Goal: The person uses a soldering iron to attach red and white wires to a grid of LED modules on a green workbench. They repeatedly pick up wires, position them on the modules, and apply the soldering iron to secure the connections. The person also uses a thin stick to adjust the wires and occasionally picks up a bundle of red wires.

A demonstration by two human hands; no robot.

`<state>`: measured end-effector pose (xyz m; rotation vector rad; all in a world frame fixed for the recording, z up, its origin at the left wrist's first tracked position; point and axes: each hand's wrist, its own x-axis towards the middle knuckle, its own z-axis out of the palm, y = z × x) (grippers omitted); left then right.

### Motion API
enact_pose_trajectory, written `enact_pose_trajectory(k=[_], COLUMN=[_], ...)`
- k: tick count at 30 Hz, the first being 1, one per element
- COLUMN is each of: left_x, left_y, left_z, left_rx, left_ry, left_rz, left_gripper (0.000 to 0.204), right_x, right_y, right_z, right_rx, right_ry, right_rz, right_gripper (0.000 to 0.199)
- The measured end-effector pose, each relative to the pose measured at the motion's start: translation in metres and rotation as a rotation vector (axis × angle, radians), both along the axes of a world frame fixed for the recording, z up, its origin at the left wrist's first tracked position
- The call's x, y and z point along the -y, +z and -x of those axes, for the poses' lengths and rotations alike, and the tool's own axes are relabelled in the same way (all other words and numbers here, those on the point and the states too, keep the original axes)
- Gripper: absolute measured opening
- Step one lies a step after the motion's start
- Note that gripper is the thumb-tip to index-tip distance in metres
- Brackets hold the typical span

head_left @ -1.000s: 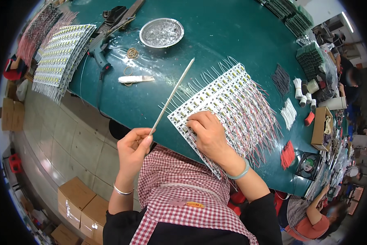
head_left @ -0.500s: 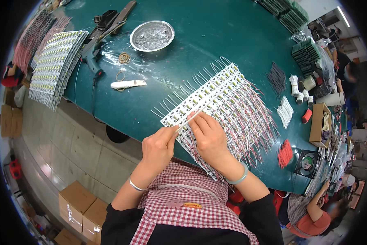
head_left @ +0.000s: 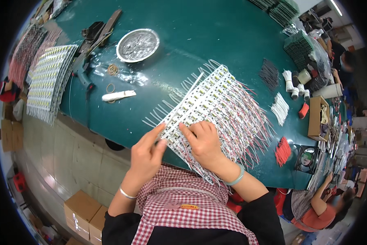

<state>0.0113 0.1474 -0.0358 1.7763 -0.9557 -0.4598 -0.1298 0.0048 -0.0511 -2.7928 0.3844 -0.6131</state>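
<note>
A stack of white circuit board panels (head_left: 202, 93), with rows of yellow-green parts and many thin red and white wires, lies at a slant in front of me on the green table. Along its far-left edge runs a narrow white strip (head_left: 186, 98). My left hand (head_left: 147, 152) is at the panel's near-left corner, thumb and forefinger apart; its fingertips touch the edge beside the strip's lower end. On top of the boards rests my right hand (head_left: 206, 143), forefinger stretched out and the other fingers loosely bent. Its thumb is hidden.
A metal bowl (head_left: 137, 45), a glue gun (head_left: 82, 75), rubber bands (head_left: 112, 70) and a white wrapped stick (head_left: 118, 96) lie beyond. More panels (head_left: 51, 81) overhang the left edge. Black (head_left: 269, 74), white (head_left: 280, 109) and red tube bundles (head_left: 282, 151) lie rightward, near a fan (head_left: 306, 159) and co-workers.
Both hands have let go their pinch on the narrow strip. It now lies along the far-left edge. The left hand has shifted left and opened; the right hand lies lower on the boards.
</note>
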Motion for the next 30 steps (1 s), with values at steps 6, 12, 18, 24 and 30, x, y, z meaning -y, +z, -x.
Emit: enact_pose_trajectory(k=[6,12,18,24,30], left_x=[-0.029,-0.031,-0.011,-0.004,0.018], left_y=[0.022,0.014,0.017,0.024,0.015], left_z=[-0.025,-0.024,-0.024,-0.024,-0.02], left_rx=[0.207,0.318,0.47,0.479,0.436], left_ry=[-0.016,-0.009,-0.025,-0.016,-0.031], left_rz=[-0.183,-0.277,-0.334,-0.332,-0.296], left_gripper=[0.039,0.041,0.041,0.042,0.038], right_x=[0.009,0.068,0.078,0.072,0.065], right_y=[0.013,0.028,0.005,-0.001,0.004], right_z=[0.011,0.015,0.019,0.019,0.024], right_rx=[0.008,0.039,0.059,-0.04,-0.056], right_ry=[-0.002,-0.211,-0.282,-0.214,-0.216], right_rz=[-0.341,-0.151,-0.136,0.0,0.054], right_gripper=[0.044,0.046,0.048,0.047,0.048])
